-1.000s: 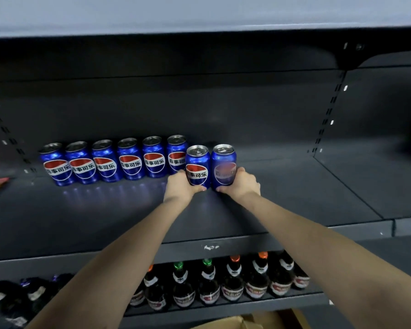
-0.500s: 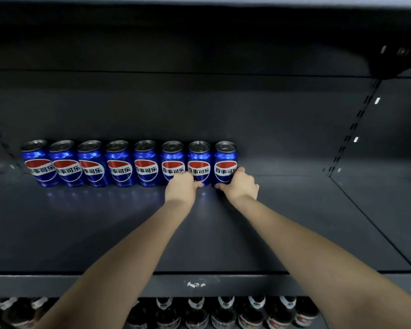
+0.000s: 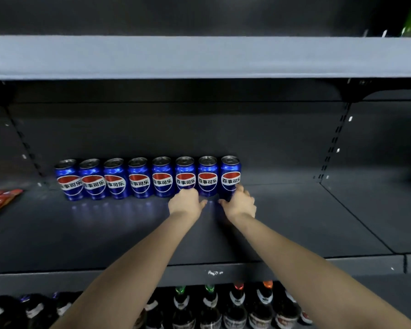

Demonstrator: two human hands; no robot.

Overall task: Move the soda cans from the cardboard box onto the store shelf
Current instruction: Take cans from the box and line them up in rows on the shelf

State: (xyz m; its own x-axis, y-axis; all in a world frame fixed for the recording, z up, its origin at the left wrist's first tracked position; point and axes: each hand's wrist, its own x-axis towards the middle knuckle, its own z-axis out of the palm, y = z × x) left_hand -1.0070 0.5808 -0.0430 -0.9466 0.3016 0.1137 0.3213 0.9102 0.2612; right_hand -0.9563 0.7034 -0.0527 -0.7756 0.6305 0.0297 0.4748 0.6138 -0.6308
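right hand [image 3: 240, 205]: narrow, wrapped low round the end can [image 3: 230, 172]; thumb on the can's left side, fingers [image 3: 240, 189] on its right side; back of the hand faces the camera

left hand [image 3: 186, 204]: two cans left of the end can, knuckles up against the foot of the sixth can [image 3: 185, 173]; fingers curled, thumb pointing toward the end can; whether it grips or only touches, I cannot tell

end can: upright on the shelf [image 3: 294, 222], far back near the rear wall, logo facing forward; it closes the row on the right

seventh can [image 3: 207, 172]: touching the end can's left side, between it and the sixth can

row of cans [image 3: 139, 179]: eight blue cans in all, upright, side by side, running left from the end can

shelf: dark and flat, bare to the right of the end can and in front of it

red packets [image 3: 0, 198]: far left of the end can, at the picture's edge

bottles [image 3: 210, 302]: on the level below the end can, caps green and orange

upper shelf [image 3: 199, 57]: grey front edge above the end can
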